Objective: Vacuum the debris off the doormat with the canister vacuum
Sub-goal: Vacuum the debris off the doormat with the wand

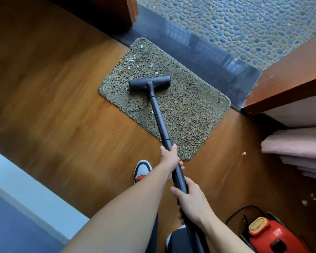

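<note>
Doormat (190, 110), shaggy olive, holds pale debris (132, 59); left hand (169, 157) and right hand (192, 201) grip the wand (159, 117).

A shaggy olive-brown rectangular doormat (190, 110) lies on the glossy brown wooden plank floor (62, 106), its far side against the dark threshold (217, 66) at the floor's far edge. A red plastic canister vacuum (274, 236) stands in the near right corner, pale scraps (244, 153) scattered nearby.

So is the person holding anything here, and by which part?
Yes, the black vacuum wand: the left hand grips its tube nearer the doormat, the right hand just behind it.
</note>
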Tool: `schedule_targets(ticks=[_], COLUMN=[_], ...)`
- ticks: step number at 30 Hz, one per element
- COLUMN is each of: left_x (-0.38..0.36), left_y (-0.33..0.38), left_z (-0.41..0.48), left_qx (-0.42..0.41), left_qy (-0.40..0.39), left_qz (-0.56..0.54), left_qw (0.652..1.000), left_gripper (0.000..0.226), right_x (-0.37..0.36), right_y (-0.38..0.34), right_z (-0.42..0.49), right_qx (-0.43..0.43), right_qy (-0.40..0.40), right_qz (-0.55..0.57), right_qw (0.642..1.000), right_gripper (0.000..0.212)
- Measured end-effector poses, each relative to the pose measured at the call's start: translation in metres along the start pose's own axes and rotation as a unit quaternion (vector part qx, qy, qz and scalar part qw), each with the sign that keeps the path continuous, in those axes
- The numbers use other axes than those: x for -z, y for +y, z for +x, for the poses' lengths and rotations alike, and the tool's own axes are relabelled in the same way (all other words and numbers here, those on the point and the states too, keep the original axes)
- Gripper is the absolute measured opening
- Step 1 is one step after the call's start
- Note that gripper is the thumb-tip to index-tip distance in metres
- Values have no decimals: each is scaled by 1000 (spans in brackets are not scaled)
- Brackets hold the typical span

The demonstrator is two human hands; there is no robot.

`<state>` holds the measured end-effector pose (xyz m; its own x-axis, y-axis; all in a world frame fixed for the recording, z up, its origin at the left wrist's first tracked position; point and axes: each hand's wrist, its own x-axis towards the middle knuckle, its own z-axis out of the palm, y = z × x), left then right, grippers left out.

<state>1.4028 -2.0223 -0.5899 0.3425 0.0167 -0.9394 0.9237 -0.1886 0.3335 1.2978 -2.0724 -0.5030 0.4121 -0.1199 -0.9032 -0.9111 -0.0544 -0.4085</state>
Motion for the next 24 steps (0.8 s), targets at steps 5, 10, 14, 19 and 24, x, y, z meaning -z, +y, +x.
schedule_targets(ticks=[5,10,14,19,24], left_x=[-15,-32,-33,-23,-21], left_y=[-42,-90,-111,-135,-148], left_z=[-25,-44,-52,-69,-83], left_qx=[22,31,34,50,60], left_qy=[-13,-16,-9,-9,3], left_qz=[-15,-25,-40,-49,-54], left_qw=[1000,999,999,998,997], left_gripper=[33,37,41,55,62], right_x=[11,21,19,12,12], right_y=[37,78,102,119,123], right_z=[-31,-57,-64,-75,-88], right_qx=[-12,-27,-23,-21,-37], right_qy=[-23,-26,-8,28,12], right_qz=[-8,-21,-25,-93,-129], right_qw=[1000,999,999,995,991], right_gripper=[25,37,36,46,67])
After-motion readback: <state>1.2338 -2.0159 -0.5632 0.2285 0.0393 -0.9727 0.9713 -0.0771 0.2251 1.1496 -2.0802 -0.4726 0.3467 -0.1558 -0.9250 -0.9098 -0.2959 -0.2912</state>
